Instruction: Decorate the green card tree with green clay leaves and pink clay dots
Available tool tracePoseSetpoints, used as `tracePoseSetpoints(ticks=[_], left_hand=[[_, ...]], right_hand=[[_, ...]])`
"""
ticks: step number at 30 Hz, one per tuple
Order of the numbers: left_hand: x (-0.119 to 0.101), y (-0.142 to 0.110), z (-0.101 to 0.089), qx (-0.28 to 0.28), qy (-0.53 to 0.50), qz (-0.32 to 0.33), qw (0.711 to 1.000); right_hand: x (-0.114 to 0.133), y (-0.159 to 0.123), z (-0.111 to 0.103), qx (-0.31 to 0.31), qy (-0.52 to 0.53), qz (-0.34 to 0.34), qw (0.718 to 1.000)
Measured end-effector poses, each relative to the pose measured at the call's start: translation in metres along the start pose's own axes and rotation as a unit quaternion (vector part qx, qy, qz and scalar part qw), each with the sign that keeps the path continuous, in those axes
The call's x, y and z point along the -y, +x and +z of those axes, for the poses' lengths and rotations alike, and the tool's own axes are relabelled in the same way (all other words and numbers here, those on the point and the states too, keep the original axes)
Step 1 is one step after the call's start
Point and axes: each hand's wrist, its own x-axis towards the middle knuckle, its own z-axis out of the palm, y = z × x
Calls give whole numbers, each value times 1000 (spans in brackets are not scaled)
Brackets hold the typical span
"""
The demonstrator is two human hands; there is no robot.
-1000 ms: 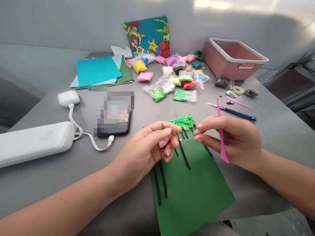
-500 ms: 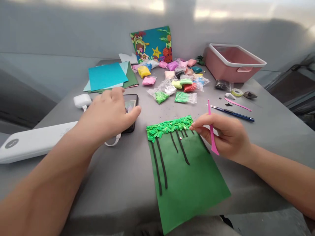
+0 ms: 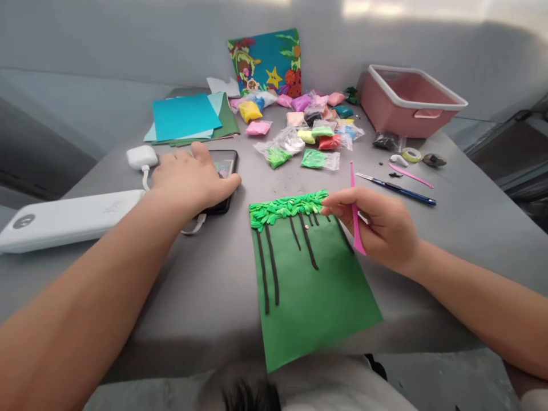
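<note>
A green sheet [image 3: 317,297] lies on the table with its lower edge past the table's front. Leaf-like bits of bright green clay [image 3: 289,209] cover its top edge, and thin black clay strips [image 3: 271,265] run down from them. My right hand [image 3: 377,225] is closed around a pink clay modelling tool [image 3: 355,214], which stands nearly upright between the fingers. Its pinched thumb and forefinger meet at the sheet's upper right corner. Spread over a phone [image 3: 226,171], my left hand [image 3: 188,180] hides most of it; the thumb reaches past the phone's right edge.
Several bags of coloured clay [image 3: 317,160] lie behind the sheet. A blue craft knife [image 3: 398,188] and another pink tool [image 3: 411,174] rest at right, before a pink bin [image 3: 402,108]. At left are a white power bank [image 3: 81,220], an earbud case [image 3: 142,157] and coloured sheets [image 3: 186,119].
My left hand has lowered onto the phone. The view has tilted down, so the table's things appear higher. My right hand stays at the sheet's corner with the pink tool.
</note>
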Motion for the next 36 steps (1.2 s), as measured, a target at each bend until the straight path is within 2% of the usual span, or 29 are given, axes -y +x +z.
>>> tracePoseSetpoints(ticks=[2,8,12,14,16,17,18,19,21,24,26,29,32,36], left_hand=[[2,4,3,-9,-3,9,1000],[-13,20,-1,7,50,-44,998],[-19,22,-4,48,100,-70,991],[-19,18,-9,44,84,-61,994],[-21,9,-17,7,35,-15,999],[-24,2,-21,-37,0,10,999],[-28,-6,-25,-54,-39,52,996],[-34,-16,-27,-47,-81,101,990],[-47,-37,-27,-4,-171,166,971],[-62,-68,-14,107,-235,264,930],[-66,-83,-3,139,-272,287,908],[-61,-93,8,160,-356,271,880],[-53,-94,8,186,-441,185,858],[-50,-92,2,256,-582,31,771]], right_hand=[[1,0,-1,1,-11,2,1000],[3,4,-5,2,-16,-21,1000],[1,4,-6,-3,15,-4,1000],[0,3,-6,-6,29,16,999],[0,3,-5,-13,46,44,998],[1,3,-6,-19,52,57,997],[1,4,-6,-26,54,70,996],[2,4,-6,-32,51,82,995],[2,6,-7,-45,30,93,994],[0,6,-8,-49,-9,83,995],[-3,4,-7,-42,1,84,996],[-5,2,-8,-26,52,97,994],[-5,3,-10,-13,31,83,996],[-1,5,-10,-11,3,63,998]])
